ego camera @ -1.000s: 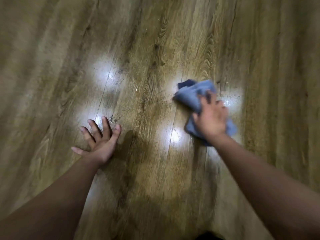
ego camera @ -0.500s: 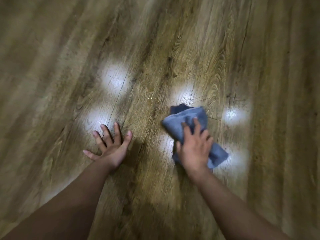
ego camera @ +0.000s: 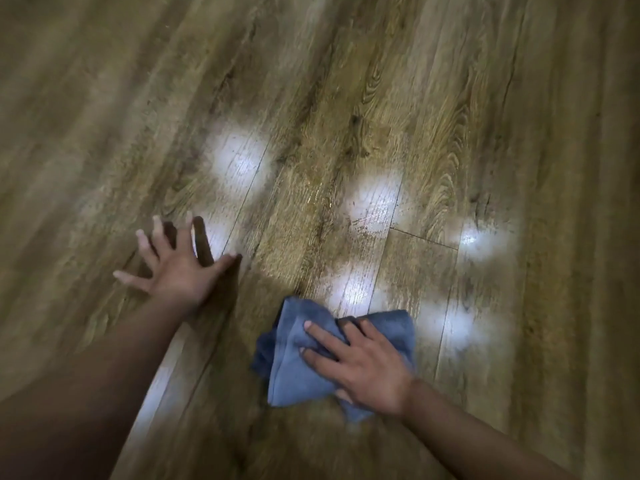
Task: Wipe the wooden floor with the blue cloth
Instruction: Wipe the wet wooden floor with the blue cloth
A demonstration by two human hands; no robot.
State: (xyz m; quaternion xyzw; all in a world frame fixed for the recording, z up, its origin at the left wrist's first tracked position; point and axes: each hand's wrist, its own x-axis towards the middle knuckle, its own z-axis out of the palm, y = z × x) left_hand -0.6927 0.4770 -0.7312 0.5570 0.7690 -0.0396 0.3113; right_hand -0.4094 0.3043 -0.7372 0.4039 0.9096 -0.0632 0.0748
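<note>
A crumpled blue cloth (ego camera: 298,362) lies on the wooden floor (ego camera: 381,98), low in the middle of the head view. My right hand (ego camera: 363,367) presses down on the cloth's right half with its fingers spread and pointing left. My left hand (ego camera: 176,268) rests flat on the planks to the left of the cloth, fingers splayed, holding nothing. Both forearms reach in from the bottom corners.
Brown wood-grain planks fill the whole view, running diagonally. Several bright light reflections glare on the boards around the hands. Faint wet streaks and specks (ego camera: 363,220) show above the cloth.
My right hand has dragged the cloth toward me and to the left across the planks. My left hand stays planted on the floor, fingers spread wider.
</note>
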